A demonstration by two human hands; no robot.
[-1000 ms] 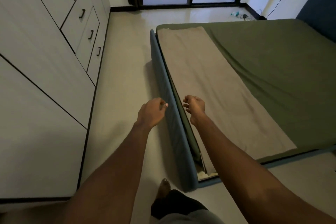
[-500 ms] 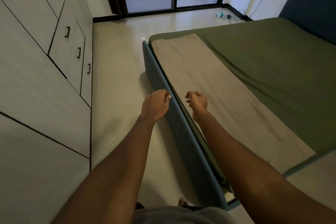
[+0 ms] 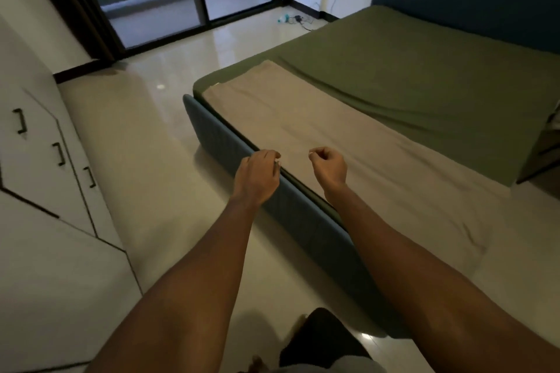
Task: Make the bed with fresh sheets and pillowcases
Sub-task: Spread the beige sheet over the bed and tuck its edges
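The beige sheet lies flat on the green bed, running from 11 to 4 o'clock beneath the right hand, an empty curled fist, while the left hand, at 9 o'clock of it, curls at the sheet's edge, grip unclear.

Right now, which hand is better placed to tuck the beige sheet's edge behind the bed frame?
Left, likely: the left hand is at the seam between beige sheet and blue bed frame; the right hand is curled farther in, above the sheet.

Matt green cloth sheet, matt beige cloth strip, ribbed blue upholstered frame, glossy tiled floor.
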